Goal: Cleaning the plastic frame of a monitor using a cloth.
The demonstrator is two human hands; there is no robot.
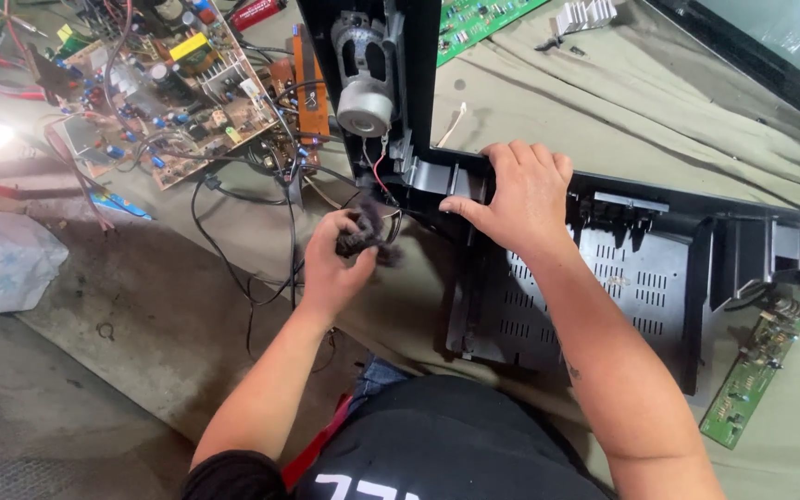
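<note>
The work looks well under way but not finished, judging by how things lie on the cloth-covered floor (659,102). A black plastic casing (604,278) lies opened and face down before the person, its vented inner wall bare, while a brown circuit board (187,83) thick with parts sits apart towards the floor's far left corner, wires trailing from it back to the casing. A round speaker (364,102) is still mounted in the casing's upright part. The left hand (340,264) has its fingers closed round a dark bundle of wires (368,236) just beside the casing's corner; the right hand (520,199) presses flat on the casing's edge, fingers curled over it, steadying rather than gripping. Green boards (752,380) lie loose near the right edge.
</note>
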